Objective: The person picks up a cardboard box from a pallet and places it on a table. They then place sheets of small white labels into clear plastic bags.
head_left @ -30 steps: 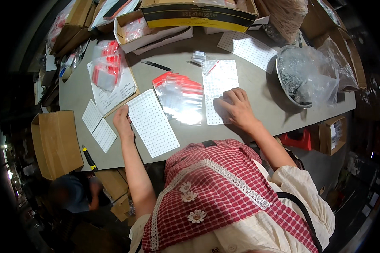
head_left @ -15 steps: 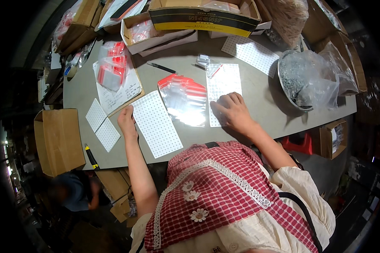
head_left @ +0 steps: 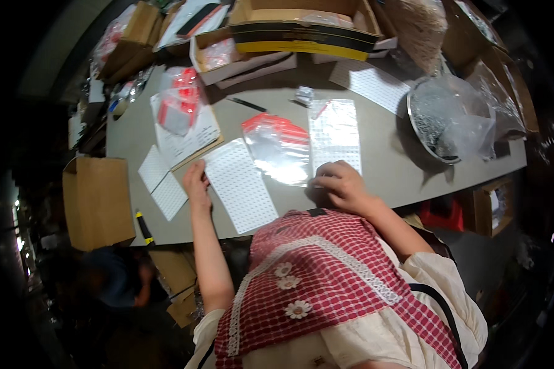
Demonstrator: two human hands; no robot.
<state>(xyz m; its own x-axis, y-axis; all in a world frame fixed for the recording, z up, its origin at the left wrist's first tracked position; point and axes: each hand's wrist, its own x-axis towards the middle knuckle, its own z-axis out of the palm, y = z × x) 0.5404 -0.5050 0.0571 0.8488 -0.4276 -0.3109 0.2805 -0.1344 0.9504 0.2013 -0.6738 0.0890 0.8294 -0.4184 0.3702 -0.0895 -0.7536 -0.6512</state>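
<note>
On the grey table, a white sheet printed with rows of small marks (head_left: 240, 184) lies tilted in front of me. My left hand (head_left: 197, 184) rests at its upper left corner, fingers loosely extended and the thumb apart. A second white sheet (head_left: 335, 132) lies to the right. Over its near end, my right hand (head_left: 345, 186) has its fingers bent inward; anything between the fingertips is hidden. Between the sheets a fanned pile of clear zip bags with red tops (head_left: 280, 150) lies flat.
A paper pad (head_left: 188, 136) with red-topped bags lies left, beside two small marked sheets (head_left: 168, 197). A pen (head_left: 247, 104) lies beyond. A metal bowl of small parts (head_left: 425, 120) stands right, cartons (head_left: 308, 37) at the back. A yellow-black cutter (head_left: 144, 227) sits at the left edge.
My right hand has drawn back toward me, from the middle of the right sheet to its near end. My left hand stays by its sheet's corner. The whole view has shifted slightly.
</note>
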